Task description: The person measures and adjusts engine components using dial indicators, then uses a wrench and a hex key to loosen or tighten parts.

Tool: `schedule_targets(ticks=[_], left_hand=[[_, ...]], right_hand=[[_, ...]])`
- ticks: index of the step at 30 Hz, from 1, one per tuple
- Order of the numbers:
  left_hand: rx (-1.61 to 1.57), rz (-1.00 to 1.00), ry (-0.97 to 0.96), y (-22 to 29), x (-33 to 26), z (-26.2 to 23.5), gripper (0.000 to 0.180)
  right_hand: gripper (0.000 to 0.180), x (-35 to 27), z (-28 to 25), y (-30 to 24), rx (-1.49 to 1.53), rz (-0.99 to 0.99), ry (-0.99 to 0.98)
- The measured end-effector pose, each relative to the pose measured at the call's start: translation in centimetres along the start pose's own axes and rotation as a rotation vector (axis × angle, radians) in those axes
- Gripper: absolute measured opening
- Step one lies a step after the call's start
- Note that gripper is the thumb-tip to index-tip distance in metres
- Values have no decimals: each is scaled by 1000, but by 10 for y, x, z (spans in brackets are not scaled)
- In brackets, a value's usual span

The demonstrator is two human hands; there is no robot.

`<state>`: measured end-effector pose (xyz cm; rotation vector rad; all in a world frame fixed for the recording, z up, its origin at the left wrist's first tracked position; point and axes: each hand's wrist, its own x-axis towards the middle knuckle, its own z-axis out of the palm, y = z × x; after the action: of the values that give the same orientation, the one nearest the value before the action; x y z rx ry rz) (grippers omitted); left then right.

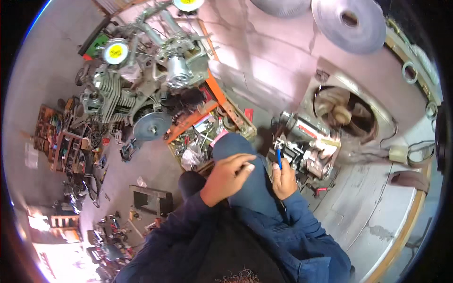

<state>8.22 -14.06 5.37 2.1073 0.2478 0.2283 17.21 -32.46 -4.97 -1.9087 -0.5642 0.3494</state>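
Observation:
My right hand (284,180) grips a slim tool with a blue handle (279,159), thumb laid along it; its tip points up at a small metal part and I cannot make out its kind. Just beyond stands a metal machine or engine unit (311,146) with a silver cylinder and a red-and-white label. My left hand (229,178) hovers over my knee with fingers loosely bent. A gap shows between its thumb and forefinger, and I see nothing held there.
An orange-framed tray (188,123) of loose tools and parts stands ahead on the left. Behind it are metal castings (113,89) and a grey disc (152,126). A fan (340,111) is at the right. A dark metal frame (150,200) lies on the floor at left.

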Motion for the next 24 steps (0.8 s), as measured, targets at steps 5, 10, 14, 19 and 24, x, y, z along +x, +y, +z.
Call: schedule_targets(ticks=[5,10,14,19,24], left_hand=[[-79,160,92,19,24,2,28],[-341,115,479,42,37,-21,25],[-564,-30,498,70,35,-69,31],[181,328,565,71,39,-133,23],[294,244,516,87,35,-158,20]], right_hand=[[22,35,-4,-85,147,-521,-35],[22,62,-22,-147,86,-484,-116],[30,91,-43,-170,115,-414,46],[23,123,-79,-208,-366,-891,147],[27,123,-96,-217,-366,-605,-122]])
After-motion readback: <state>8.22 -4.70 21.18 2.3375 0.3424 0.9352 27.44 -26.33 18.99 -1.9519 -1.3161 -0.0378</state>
